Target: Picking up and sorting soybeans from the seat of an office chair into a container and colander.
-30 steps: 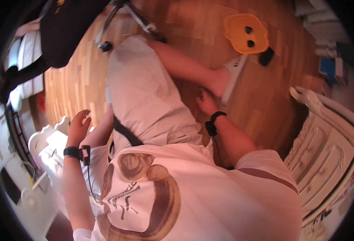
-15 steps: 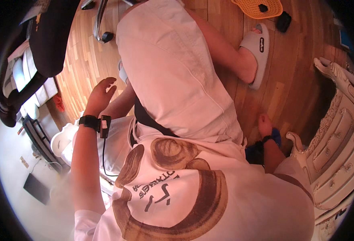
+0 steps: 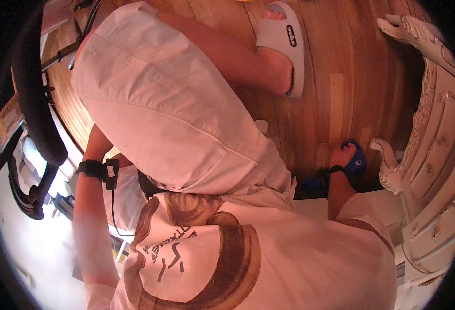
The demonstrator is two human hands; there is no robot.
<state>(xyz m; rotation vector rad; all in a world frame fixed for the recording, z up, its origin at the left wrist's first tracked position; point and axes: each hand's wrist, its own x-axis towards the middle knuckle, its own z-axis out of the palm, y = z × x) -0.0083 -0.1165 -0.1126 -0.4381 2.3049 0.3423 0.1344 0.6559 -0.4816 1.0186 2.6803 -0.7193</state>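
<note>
Has the right hand (image 3: 343,154) at the right of the frame, about halfway down, fingers curled in and seemingly touching the blue slipper (image 3: 360,164). Cannot tell a firm grip from a light touch there. Has the left hand (image 3: 98,142) at the left of the frame, partly behind the shorts (image 3: 165,113), with fingertips hidden; cannot tell wide from narrow, or bare from holding. Carries a black box (image 3: 111,174) on a band just behind the left hand.

Looks, as a judgement, like an early point: right hand down at the blue slipper, but no clear lift off the wooden floor (image 3: 336,103) to be seen. Gives no sure sign of how much is left.

Places the blue slipper partly beneath the right hand and just to its right in the frame, toward the white cabinet (image 3: 436,150). Shows a darker blue thing (image 3: 316,183) below and to the left of the same hand, too dim to name surely. Puts both well apart from the left hand, across the shorts. Wears a grey slipper (image 3: 278,39) at the upper middle, apart from both hands.
</note>
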